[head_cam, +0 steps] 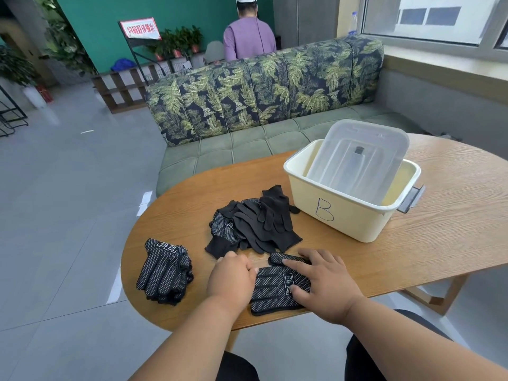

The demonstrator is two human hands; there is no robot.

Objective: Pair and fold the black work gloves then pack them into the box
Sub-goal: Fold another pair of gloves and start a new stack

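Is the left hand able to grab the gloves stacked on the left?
Probably yes. The left hand is beside the stacked gloves, with only bare table between them.

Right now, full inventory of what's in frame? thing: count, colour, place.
glove under the hands: one or a stacked pair, cannot tell; black with white dots; table's near edge
stacked gloves: one stack, black dotted, left end of table
loose glove pile: one heap, count unclear, black, mid-table left of the box
box: one, cream, marked B, right of the pile
lid: one, clear, tilted inside the box
table: one, wood
sofa: one, green with leaf print, behind the table
person: one, purple top, back turned, behind the sofa
left hand: curled at the glove's left edge
right hand: spread fingers pressing on the glove
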